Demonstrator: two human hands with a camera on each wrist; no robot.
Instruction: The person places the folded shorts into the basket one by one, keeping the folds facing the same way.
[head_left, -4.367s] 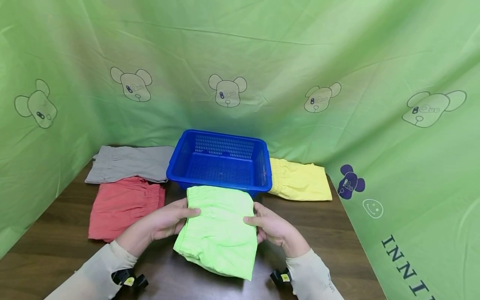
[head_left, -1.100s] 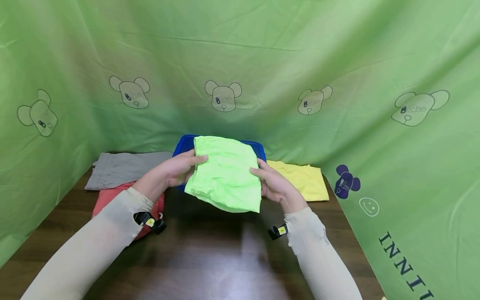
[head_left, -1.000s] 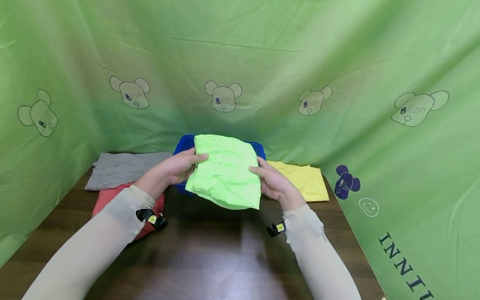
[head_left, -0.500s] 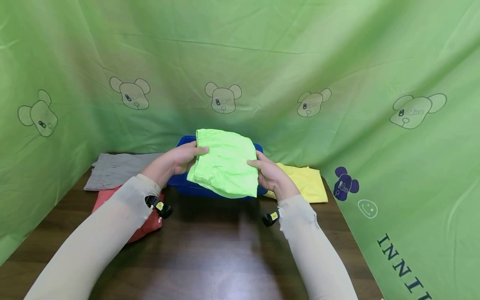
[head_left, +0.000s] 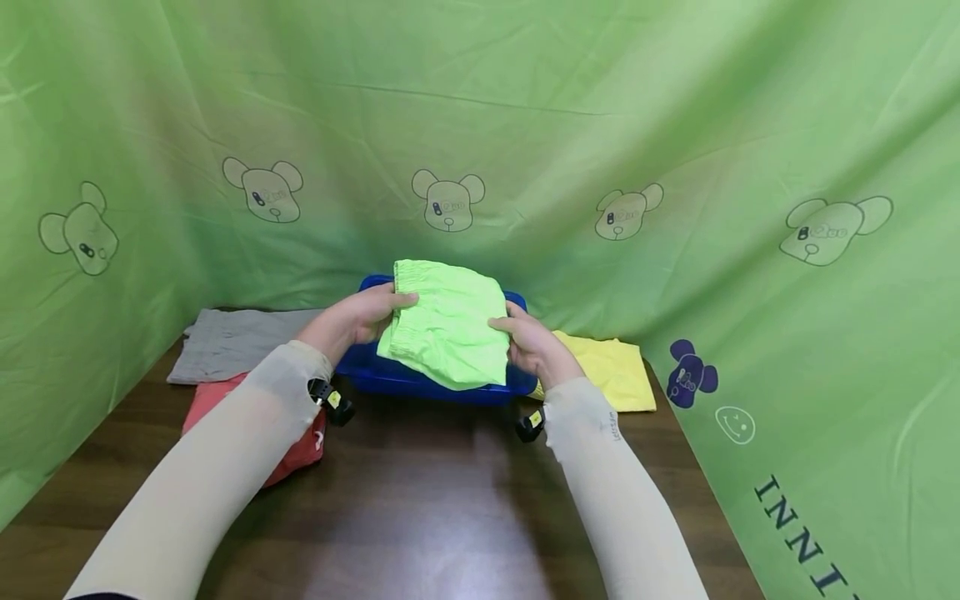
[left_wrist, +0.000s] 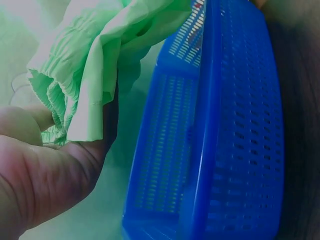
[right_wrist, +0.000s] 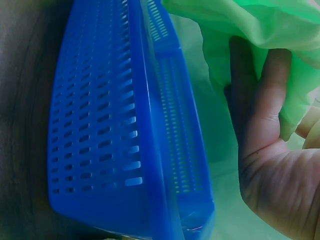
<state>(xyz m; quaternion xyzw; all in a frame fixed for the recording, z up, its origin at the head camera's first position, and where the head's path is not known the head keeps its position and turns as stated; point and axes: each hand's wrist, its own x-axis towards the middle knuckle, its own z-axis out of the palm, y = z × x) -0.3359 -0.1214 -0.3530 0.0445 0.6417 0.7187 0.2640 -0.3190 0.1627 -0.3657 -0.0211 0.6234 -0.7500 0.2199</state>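
Note:
Folded lime-green elastic-waist shorts are held above the blue plastic basket, covering most of its opening in the head view. My left hand grips their left edge, thumb on top and fingers beneath. At the right edge my right hand holds them the same way. In the left wrist view, the gathered waistband of the shorts sits in the hand, above the basket's rim. The right wrist view shows fingers supporting the fabric from below, with the slotted basket wall beside them.
Folded grey clothing lies back left on the brown wooden table, with a red folded garment in front, partly behind my left arm. Yellow folded clothing lies right of the basket. Green printed curtain encloses the back and sides.
Both hands have carried the green shorts forward from in front of the basket to above it. Over the last half second they have shifted only slightly, the right hand a little leftward.

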